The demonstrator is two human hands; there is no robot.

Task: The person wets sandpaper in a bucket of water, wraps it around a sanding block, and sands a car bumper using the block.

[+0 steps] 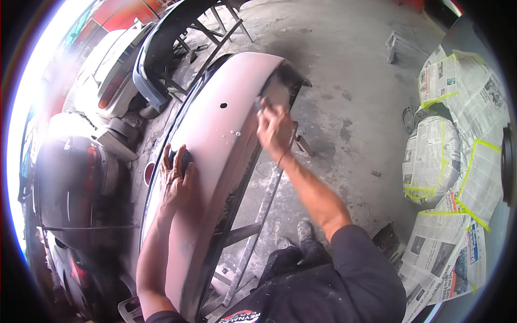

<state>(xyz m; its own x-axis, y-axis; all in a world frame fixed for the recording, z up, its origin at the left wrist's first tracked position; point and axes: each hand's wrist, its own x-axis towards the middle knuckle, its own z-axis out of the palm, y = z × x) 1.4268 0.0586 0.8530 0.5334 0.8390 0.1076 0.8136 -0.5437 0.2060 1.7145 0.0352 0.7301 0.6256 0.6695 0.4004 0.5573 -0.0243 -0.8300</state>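
A car bumper (215, 151), pinkish-white with dark edges and a small dark hole, lies lengthwise on a stand before me. My left hand (175, 177) rests on its left side, fingers curved over a dark rounded pad (186, 158) that shows only in part. Farther along, my right hand (274, 129) presses at the right edge of the bumper near its dark far corner. Between its fingers is a small greyish pad (259, 103), blurred and mostly covered, whose kind I cannot make out. A few whitish spots sit on the bumper between the hands.
The metal stand (253, 242) holds the bumper above the dusty concrete floor (344, 107). Another dark bumper (153, 64) is on a rack at the far left. Parked cars (70, 177) line the left. Newspaper-masked panels (433, 156) with yellow-green tape stand at right.
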